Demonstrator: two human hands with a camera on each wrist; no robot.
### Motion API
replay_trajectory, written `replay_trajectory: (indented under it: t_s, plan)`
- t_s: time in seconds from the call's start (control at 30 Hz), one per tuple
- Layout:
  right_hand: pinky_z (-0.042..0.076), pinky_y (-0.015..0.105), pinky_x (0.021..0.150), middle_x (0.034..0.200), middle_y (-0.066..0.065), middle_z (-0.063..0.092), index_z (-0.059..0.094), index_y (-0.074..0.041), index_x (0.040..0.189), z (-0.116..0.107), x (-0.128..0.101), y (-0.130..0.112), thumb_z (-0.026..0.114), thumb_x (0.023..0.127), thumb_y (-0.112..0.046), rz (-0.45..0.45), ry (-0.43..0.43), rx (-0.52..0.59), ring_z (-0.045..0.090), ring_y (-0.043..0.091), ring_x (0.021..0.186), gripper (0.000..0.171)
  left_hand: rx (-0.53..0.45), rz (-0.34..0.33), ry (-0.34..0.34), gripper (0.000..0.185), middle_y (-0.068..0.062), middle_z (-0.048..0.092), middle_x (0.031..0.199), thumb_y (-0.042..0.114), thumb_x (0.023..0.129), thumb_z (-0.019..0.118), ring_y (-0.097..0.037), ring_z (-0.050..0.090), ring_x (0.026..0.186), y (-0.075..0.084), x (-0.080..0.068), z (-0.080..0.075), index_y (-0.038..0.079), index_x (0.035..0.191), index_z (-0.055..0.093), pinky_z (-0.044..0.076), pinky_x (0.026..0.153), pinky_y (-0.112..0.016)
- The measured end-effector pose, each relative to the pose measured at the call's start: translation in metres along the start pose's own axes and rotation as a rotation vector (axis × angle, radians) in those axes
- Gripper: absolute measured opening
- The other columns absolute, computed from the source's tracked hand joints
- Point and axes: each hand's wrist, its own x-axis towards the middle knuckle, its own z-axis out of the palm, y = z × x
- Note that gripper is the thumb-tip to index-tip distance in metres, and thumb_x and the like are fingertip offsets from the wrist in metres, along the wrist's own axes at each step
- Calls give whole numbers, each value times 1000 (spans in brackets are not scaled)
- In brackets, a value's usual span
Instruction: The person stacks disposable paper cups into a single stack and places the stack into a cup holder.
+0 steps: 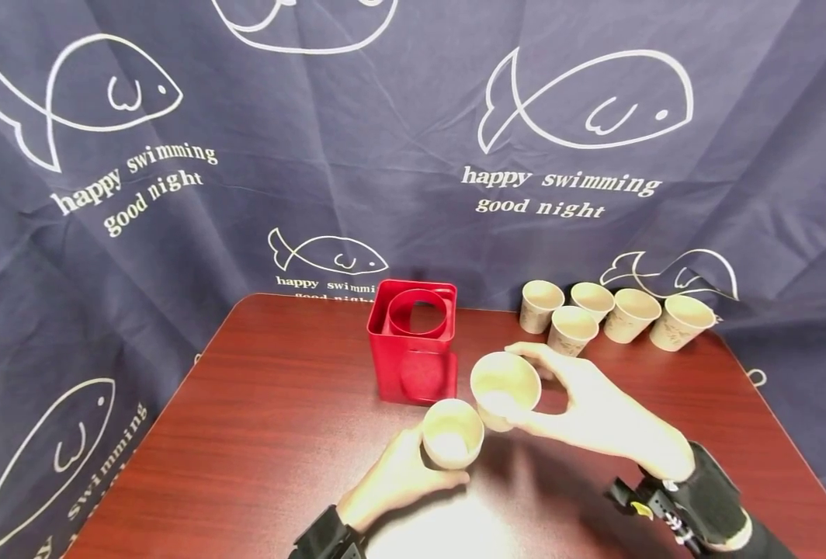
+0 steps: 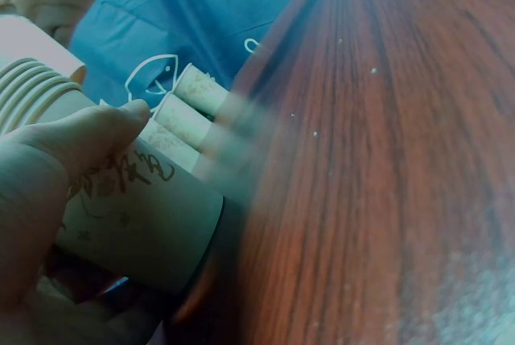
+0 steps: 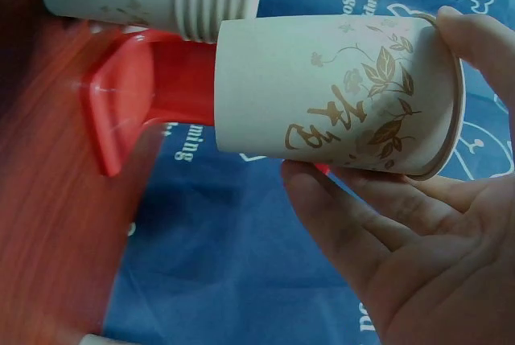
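My left hand (image 1: 397,475) grips a nested stack of paper cups (image 1: 453,446) above the table, thumb on one side and fingers on the other. In the left wrist view several rims (image 2: 36,92) show one inside another. Just to the right and a little further back, my right hand (image 1: 598,407) holds a paper cup (image 3: 338,96) near its rim, mouth up. Brown leaves and lettering decorate its side. This cup and the stack are close together; whether they touch I cannot tell. Behind them stands a red square holder (image 1: 392,365) with a round opening on top.
Several paper cups (image 1: 633,314) stand upright in a group at the table's back right. The brown wooden table (image 1: 259,419) meets a dark blue curtain (image 1: 413,140) printed with white fish at its far edge.
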Motion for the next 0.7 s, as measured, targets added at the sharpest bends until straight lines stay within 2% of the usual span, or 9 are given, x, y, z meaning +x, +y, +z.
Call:
replay_trajectory:
  t_s: [0.23, 0.57, 0.7]
  plan:
    - [42, 13, 100, 127, -27, 60, 54, -48, 138, -7, 9, -11, 83, 82, -53, 19, 1, 32, 57, -4, 115, 63, -10, 9, -6, 65, 15, 72, 108, 40, 74, 93, -4, 67, 97, 0, 0, 0, 34, 130, 61, 54, 91, -28]
    - [41, 17, 108, 133, -21, 61, 51, -40, 142, 3, 19, -21, 85, 84, -44, -38, -69, 171, 59, 1, 121, 68, 40, 61, -11, 73, 14, 71, 115, 37, 74, 93, -4, 66, 103, 0, 3, 0, 37, 136, 54, 54, 96, -31]
    - [41, 18, 110, 132, -19, 62, 50, -38, 143, 9, 21, -24, 83, 85, -44, -56, -101, 231, 60, 3, 121, 66, 52, 41, -8, 66, 15, 71, 111, 41, 74, 93, -3, 66, 98, -1, 2, 0, 34, 130, 59, 55, 93, -30]
